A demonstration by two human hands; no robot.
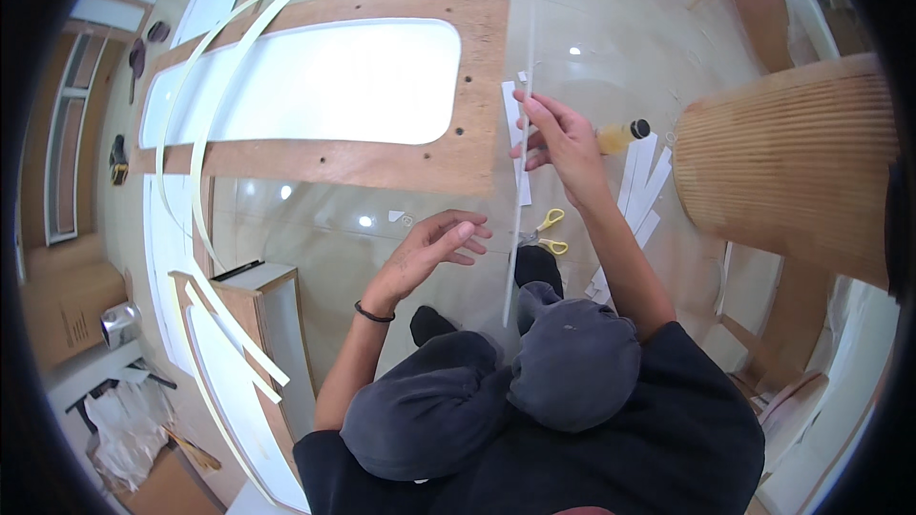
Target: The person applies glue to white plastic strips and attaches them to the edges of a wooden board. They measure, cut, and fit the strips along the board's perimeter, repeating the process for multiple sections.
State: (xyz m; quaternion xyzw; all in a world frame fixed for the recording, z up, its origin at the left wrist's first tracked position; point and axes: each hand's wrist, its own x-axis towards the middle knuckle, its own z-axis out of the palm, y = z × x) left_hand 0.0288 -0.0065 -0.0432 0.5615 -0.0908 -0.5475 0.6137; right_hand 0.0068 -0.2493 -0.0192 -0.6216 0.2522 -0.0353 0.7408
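My right hand [570,148] pinches a long, thin white strip [513,262] between thumb and fingers. Seen nearly edge-on, the strip runs from beyond the hand back towards my knees. My left hand [425,250] hovers to the left of the strip, fingers loosely apart and nothing in them. On the floor beneath my right forearm lie yellow-handled scissors [551,233], their blades partly behind the strip. Just right of my right hand is a small bottle of yellowish liquid with a black cap [638,128]. Another flat white strip [510,114] rests on the floor behind the fingers.
A wooden panel [489,57] with a rounded white inset [315,86] lies ahead on the left. Long pale strips [203,148] arch over it. Cut white strips [641,193] are scattered on the right, near a ribbed wooden cylinder [782,172]. A wooden box [281,310] stands at left.
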